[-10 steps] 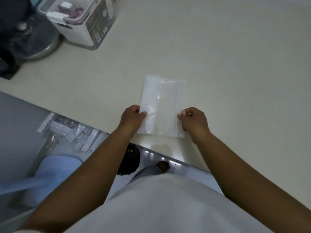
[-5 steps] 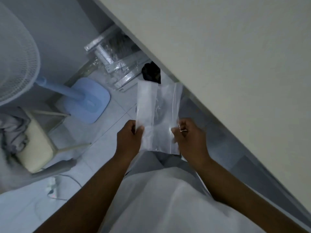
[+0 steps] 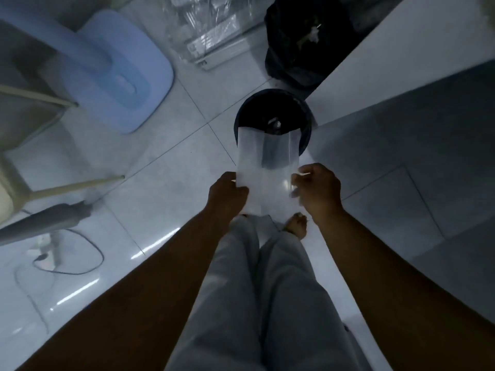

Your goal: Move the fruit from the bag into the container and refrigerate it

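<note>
A flat, clear plastic bag (image 3: 267, 172) with nothing visible inside hangs in front of me. My left hand (image 3: 227, 192) pinches its left edge and my right hand (image 3: 317, 191) pinches its right edge. The bag's far end overlaps the rim of a round black bin (image 3: 273, 116) that stands on the floor below. Neither fruit nor a container shows in this view.
A full black rubbish bag (image 3: 297, 44) lies behind the bin, beside the pale counter's end (image 3: 401, 49). A blue fan base (image 3: 117, 76) and chair legs (image 3: 77, 183) stand on the left, with a black cable (image 3: 72, 263) on the white tiles. My legs and one bare foot (image 3: 296, 226) are below.
Both hands lifted the bag off the counter and carried it down beside it. My view swung from the counter top to the floor, and the bag now hangs over the black bin.
</note>
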The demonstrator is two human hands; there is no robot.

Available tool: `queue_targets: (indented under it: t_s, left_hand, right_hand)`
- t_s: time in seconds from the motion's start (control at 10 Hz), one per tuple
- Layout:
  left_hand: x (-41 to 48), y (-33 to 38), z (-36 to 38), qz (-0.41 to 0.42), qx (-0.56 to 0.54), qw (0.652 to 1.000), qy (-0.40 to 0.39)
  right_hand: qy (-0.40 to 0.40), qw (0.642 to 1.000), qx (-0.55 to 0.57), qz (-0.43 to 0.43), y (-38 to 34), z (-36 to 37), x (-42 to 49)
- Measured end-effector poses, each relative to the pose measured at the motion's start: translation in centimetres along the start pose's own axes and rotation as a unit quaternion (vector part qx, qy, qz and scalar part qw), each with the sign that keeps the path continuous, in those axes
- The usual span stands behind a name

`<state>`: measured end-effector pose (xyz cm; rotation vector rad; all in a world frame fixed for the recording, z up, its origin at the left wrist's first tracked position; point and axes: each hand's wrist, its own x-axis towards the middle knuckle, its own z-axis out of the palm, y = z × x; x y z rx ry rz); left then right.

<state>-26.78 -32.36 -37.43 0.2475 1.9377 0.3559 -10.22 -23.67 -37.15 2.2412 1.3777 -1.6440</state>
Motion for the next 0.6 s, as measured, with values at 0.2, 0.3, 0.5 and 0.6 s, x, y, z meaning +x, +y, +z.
queue_targets:
  t_s: [0.2,0.3,0.5,0.6]
  left_hand:
    - [11.5,-0.7,1.9,-0.039,0.008,0.999,-0.006]
    - [14.5,-0.9,2.4,-0.060,-0.049,0.997,-0.006]
    - [14.0,-2.3,2.8,-0.061,-0.097,0.993,-0.010]
    - [12.6,-2.4,2.6,-0.057,-0.079,0.995,0.001]
  right_hand:
    - [-0.031,0.995,0.042,0.084,2.1,3.7,10.0]
    - [-0.040,0.994,0.047,0.093,2.7,4.7,11.7]
    - [-0.002,0.995,0.061,0.082,3.9,5.4,10.0]
    - [-0.006,0.994,0.054,0.091,3.7,5.0,8.4]
